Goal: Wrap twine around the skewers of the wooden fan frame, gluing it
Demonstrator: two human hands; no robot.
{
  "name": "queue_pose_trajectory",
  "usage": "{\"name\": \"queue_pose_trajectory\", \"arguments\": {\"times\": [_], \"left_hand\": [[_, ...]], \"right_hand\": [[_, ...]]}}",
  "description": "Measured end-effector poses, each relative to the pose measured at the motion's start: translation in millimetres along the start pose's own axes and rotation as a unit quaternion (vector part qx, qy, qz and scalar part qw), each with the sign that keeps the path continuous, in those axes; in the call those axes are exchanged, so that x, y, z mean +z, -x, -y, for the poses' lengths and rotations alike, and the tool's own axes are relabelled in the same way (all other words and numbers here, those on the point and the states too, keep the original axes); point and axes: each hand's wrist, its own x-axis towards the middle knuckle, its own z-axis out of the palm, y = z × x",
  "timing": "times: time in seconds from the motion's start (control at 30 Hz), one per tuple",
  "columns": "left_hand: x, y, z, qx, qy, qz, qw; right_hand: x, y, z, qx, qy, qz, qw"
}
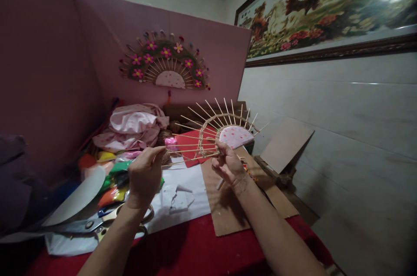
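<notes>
My right hand (230, 165) grips a fan-shaped frame (236, 136) by the lower left of its half-round, pale pink, red-spotted centre. Thin wooden sticks (203, 112) radiate from that centre, and brown twine (204, 130) is woven across them in an arc. Beside the frame's left-hand sticks is my left hand (145, 176), its fingers pinched together near the stick ends. What those fingers hold is too small to make out.
A finished-looking flowered fan (166, 61) hangs on the pink panel. Large scissors (87, 225), colourful packets (112, 195) and bundled pink cloth (133, 126) lie left. White paper (185, 187), cardboard (224, 215) and red sheets (192, 143) cover parts of the red-clothed table (195, 250).
</notes>
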Motion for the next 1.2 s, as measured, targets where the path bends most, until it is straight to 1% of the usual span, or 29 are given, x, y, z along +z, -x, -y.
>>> {"name": "queue_pose_trajectory", "arguments": {"times": [0.1, 0.23, 0.33, 0.43, 0.57, 0.7, 0.83, 0.93, 1.03, 1.13, 1.2], "left_hand": [[1, 0, -2, -0.02, 0.012, 0.005, 1.0], [4, 2, -4, -0.091, 0.062, 0.023, 0.994], [6, 4, -4, -0.124, 0.081, 0.028, 0.989], [6, 6, -3, -0.127, 0.074, 0.015, 0.989], [4, 5, -6, -0.107, 0.056, -0.007, 0.993], [4, 5, -9, -0.129, 0.056, -0.004, 0.99], [8, 8, -8, -0.184, 0.11, 0.01, 0.977], [11, 12, -5, -0.219, 0.158, 0.028, 0.962], [15, 15, -3, -0.222, 0.179, 0.054, 0.957], [18, 18, -5, -0.226, 0.209, 0.064, 0.949], [20, 19, -8, -0.246, 0.228, 0.081, 0.938]], "right_hand": [[-2, 0, 0, 0.004, -0.002, -0.003, 1.0], [-2, 1, 1, 0.022, -0.007, 0.026, 0.999], [-1, 0, 1, 0.024, -0.005, 0.024, 0.999], [-3, -1, 0, 0.02, -0.001, 0.02, 1.0], [-6, -4, -1, 0.004, -0.008, 0.011, 1.0], [-6, -4, -1, -0.007, -0.027, 0.02, 0.999], [-4, -2, -1, -0.014, -0.042, 0.05, 0.998], [0, 1, -2, -0.011, -0.037, 0.054, 0.998], [3, 5, -5, 0.015, -0.023, 0.048, 0.998], [5, 7, -8, 0.053, -0.003, 0.066, 0.996], [7, 8, -11, 0.063, -0.01, 0.076, 0.995]]}}
